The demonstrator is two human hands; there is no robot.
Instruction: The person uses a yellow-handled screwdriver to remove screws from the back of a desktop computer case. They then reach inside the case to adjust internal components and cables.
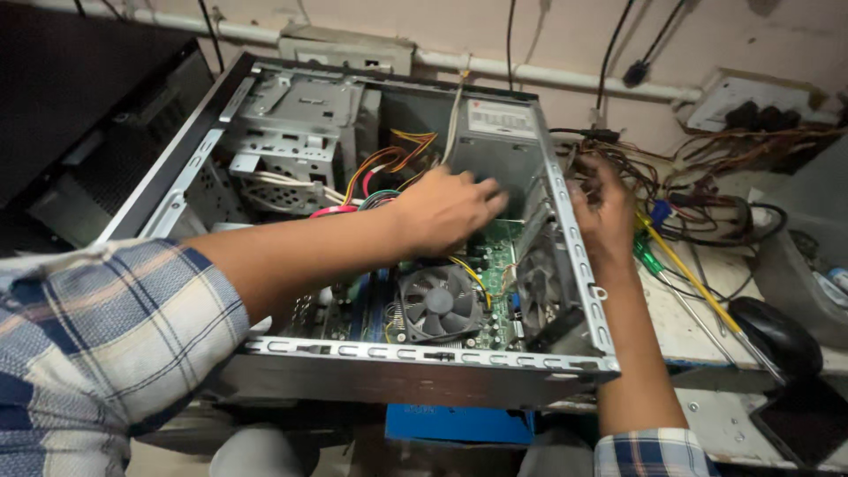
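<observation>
An open desktop computer case (pixel 424 358) lies on its side in front of me. My left hand (pixel 446 210) reaches inside it, fingers curled near the power supply (pixel 495 141), above the green motherboard (pixel 490 265) and the round cooler fan (pixel 439 303). Whether it grips anything is hidden. My right hand (pixel 605 208) is outside the case's rear panel (pixel 574 256), fingers bent against it among loose cables (pixel 707 185). Coloured wires (pixel 389 163) run from the supply toward the drive cage (pixel 296 132).
A yellow-handled screwdriver (pixel 698 283) and a green-handled one (pixel 649 258) lie on the worktable right of the case. A black mouse (pixel 777 336) sits at the right. Wall sockets (pixel 751 102) and a tangle of cords fill the back right. A dark case panel (pixel 79 97) stands at left.
</observation>
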